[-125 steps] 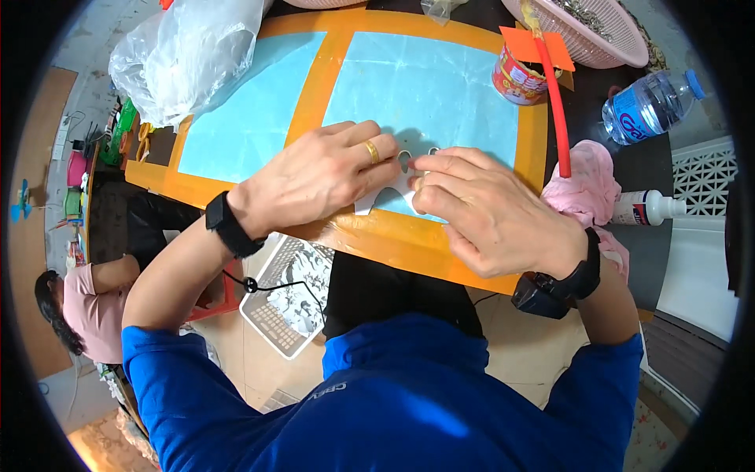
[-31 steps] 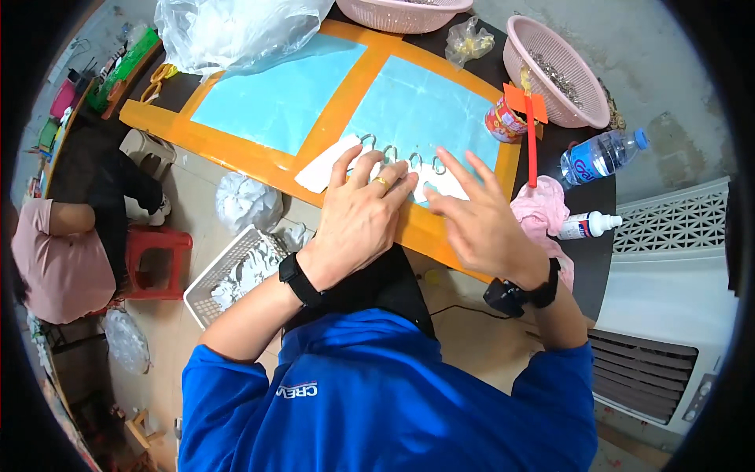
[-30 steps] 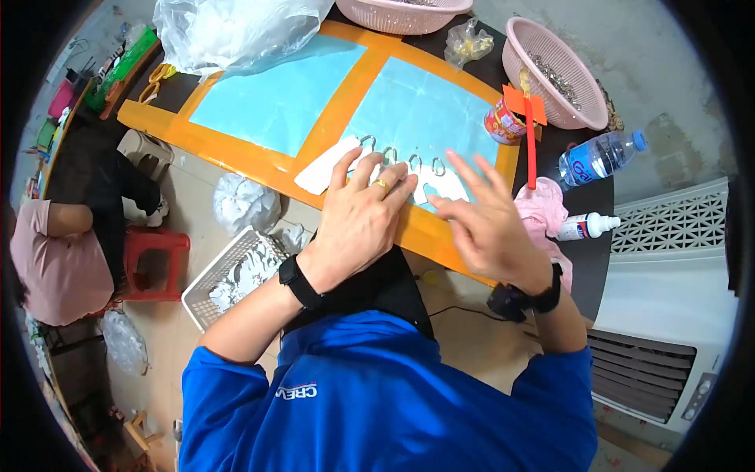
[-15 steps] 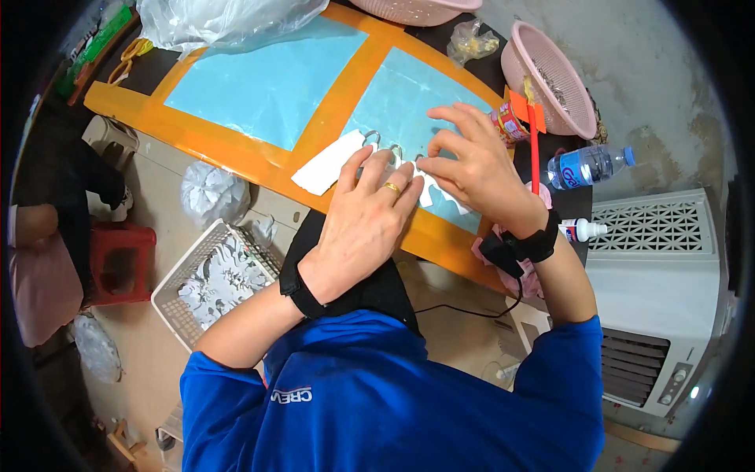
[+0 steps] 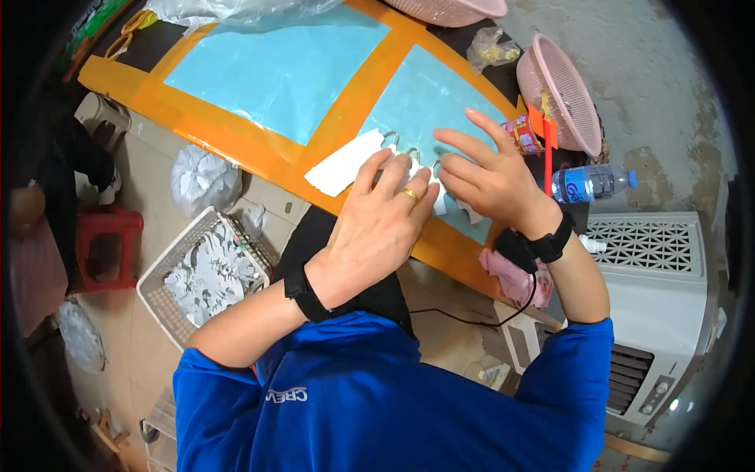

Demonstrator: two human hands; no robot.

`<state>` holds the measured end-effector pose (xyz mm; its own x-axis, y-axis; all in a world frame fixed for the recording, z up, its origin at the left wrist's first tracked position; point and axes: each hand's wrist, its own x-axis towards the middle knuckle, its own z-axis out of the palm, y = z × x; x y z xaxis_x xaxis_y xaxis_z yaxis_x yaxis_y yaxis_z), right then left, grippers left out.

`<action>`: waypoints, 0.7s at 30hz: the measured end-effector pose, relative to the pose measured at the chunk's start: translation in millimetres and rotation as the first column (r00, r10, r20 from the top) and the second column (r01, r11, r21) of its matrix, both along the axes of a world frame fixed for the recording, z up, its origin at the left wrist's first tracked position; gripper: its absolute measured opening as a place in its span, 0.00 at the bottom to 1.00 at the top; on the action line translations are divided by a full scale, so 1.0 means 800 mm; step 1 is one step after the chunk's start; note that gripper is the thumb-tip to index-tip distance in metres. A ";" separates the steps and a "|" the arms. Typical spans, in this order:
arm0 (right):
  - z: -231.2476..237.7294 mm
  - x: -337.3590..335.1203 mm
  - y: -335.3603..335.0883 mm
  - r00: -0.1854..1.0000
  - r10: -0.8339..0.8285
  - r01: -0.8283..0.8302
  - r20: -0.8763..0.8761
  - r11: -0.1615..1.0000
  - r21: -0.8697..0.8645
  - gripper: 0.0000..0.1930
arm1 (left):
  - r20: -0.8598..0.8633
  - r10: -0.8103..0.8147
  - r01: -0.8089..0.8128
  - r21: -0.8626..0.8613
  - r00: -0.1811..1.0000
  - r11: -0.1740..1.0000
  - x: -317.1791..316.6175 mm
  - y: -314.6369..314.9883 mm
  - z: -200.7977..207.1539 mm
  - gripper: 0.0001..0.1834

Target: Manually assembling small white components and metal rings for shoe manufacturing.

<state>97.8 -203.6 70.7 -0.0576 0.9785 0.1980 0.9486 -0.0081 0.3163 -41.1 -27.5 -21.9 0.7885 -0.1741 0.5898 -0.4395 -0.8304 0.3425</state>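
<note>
A white flat piece lies slantwise on the blue, orange-edged table top, with small curved metal rings along its far edge. Over its middle rests my left hand, fingers stretched and fingertips on the white material beside the rings. My right hand is at the row's right end. Its thumb and forefinger are pinched at a metal ring, while the other fingers stick out. Jagged white edges show below this hand; my fingers cover the rest.
To the right stand a pink basket, a red can and a water bottle. A white air cooler sits beyond. At the lower left, a basket of white scraps is on the floor. A black cable hangs below the table.
The view has shifted slightly, so the table appears further right. My right hand's outer fingers have lifted and spread more. My left hand stays on the white piece.
</note>
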 end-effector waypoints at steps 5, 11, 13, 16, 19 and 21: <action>0.015 0.003 -0.010 0.990 -0.138 0.132 0.011 0.968 0.215 0.08 | -0.001 -0.004 0.004 0.011 1.000 1.000 0.001 -0.001 0.001 0.25; -0.001 0.005 -0.011 0.999 -0.041 0.042 -0.007 0.995 0.094 0.09 | -0.018 -0.010 0.010 -0.001 1.000 1.000 0.001 0.000 0.004 0.25; -0.001 0.004 -0.005 1.000 -0.004 0.004 -0.018 0.999 0.044 0.07 | -0.022 -0.010 0.010 0.002 1.000 1.000 0.001 0.000 0.003 0.25; 0.005 0.008 -0.002 0.999 0.035 -0.035 0.009 0.999 -0.037 0.05 | -0.023 -0.010 0.010 0.006 1.000 1.000 0.002 0.000 0.001 0.26; 0.012 0.012 0.002 0.996 0.075 -0.079 -0.040 0.991 -0.113 0.05 | -0.039 -0.016 0.016 0.013 0.999 1.000 0.001 0.000 0.002 0.27; 0.011 0.015 0.001 0.996 0.064 -0.071 -0.057 0.988 -0.135 0.06 | -0.051 -0.022 0.023 0.022 0.998 0.999 0.001 0.001 0.002 0.28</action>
<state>109.5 -202.8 79.7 -0.1174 0.9908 0.0675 0.9608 0.0962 0.2601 -40.3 -26.4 -19.9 0.8129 -0.2052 0.5450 -0.4410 -0.8281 0.3460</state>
